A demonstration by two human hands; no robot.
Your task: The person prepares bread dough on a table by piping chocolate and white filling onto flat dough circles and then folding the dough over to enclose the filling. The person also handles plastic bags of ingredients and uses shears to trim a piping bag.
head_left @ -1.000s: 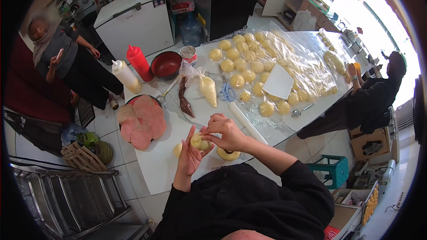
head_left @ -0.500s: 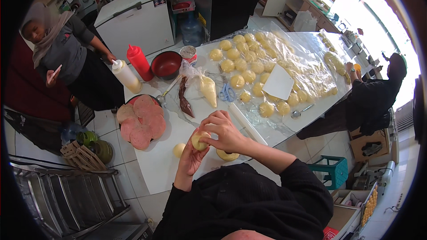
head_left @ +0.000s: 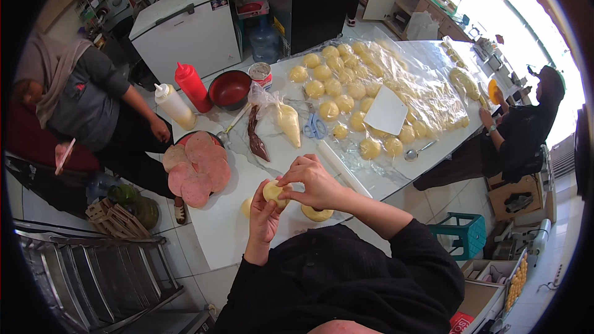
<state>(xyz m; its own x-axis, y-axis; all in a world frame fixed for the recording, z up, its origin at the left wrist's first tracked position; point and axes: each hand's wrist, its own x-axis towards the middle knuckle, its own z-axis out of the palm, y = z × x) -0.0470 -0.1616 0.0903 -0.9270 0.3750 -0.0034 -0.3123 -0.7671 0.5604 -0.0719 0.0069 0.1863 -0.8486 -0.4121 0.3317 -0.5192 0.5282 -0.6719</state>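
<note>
A small pale yellow dough ball is held up over the table's near part. My left hand cups it from below and the left, fingers wrapped round it. The fingertips of my right hand pinch its upper right side. Beneath my hands, another dough ball lies on the white table, partly hidden behind the left hand. A flatter dough piece rests below my right wrist. Left of my hands stands a dark plate bearing round pink meat slices.
Many dough balls lie under clear plastic sheet, with a white scraper on top. Nearby are blue scissors, piping bags, a rolling pin, squeeze bottles and a red bowl. Two people stand left and right.
Both hands stay at the dough ball, which has shifted slightly. The person on the left has leaned forward and lowered an arm. The person on the right now holds something orange-yellow higher.
</note>
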